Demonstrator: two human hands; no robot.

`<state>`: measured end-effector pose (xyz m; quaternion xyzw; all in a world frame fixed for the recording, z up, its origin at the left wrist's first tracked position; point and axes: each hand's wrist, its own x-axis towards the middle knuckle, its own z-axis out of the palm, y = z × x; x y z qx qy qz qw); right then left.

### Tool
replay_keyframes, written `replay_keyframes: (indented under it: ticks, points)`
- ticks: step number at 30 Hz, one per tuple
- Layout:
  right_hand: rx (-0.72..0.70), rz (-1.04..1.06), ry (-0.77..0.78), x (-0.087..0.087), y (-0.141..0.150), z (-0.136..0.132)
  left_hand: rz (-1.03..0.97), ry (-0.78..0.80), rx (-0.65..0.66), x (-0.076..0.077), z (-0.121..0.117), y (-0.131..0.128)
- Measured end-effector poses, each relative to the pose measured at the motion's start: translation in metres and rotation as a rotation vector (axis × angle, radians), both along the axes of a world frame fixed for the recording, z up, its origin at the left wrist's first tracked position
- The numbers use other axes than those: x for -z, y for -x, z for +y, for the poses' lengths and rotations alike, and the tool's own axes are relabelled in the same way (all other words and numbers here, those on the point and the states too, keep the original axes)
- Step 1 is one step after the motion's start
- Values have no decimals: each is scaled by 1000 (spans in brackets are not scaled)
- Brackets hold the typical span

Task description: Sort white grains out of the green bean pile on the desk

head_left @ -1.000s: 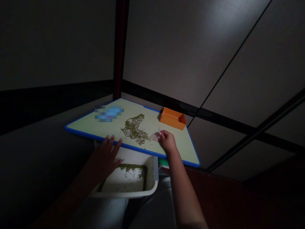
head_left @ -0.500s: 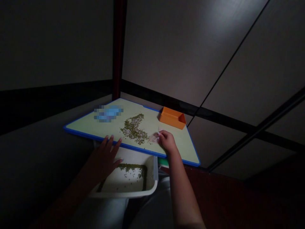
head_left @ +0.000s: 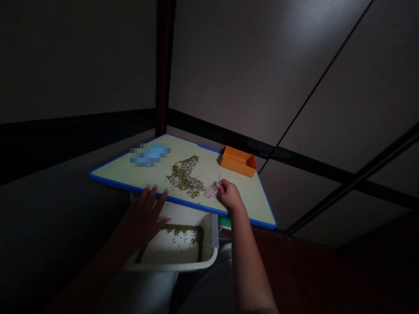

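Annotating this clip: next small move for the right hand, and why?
Probably sweep the small clear scraper in the right hand leftward into the pile of green beans, pushing it toward the blue-rimmed pale board's near edge. The left hand steadies the white plastic tray just below, already holding some beans.

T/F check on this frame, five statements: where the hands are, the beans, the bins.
1. The right hand holds a small clear scraper at the edge of the green beans on the board. True.
2. The left hand is inside the orange bin. False: it rests at the board's near edge, above the white tray.
3. The white tray holds no beans. False: some beans lie at its far side.
4. The orange bin sits at the board's far right corner. True.
5. The beans cover the whole board. False: one loose patch near the middle.
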<state>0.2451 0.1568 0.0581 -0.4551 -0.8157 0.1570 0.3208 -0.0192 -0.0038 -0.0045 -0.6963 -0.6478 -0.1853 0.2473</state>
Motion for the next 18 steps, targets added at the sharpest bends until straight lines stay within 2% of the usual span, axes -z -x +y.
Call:
replay_keyframes:
  ticks: [9,18]
  points:
    - [-22,-220,-63,-10,11,-19,-4,26,-37,-4,-1,-4]
    - [-158,-182,-4,-9,11,-21,30,14,-41,-1,1,-2]
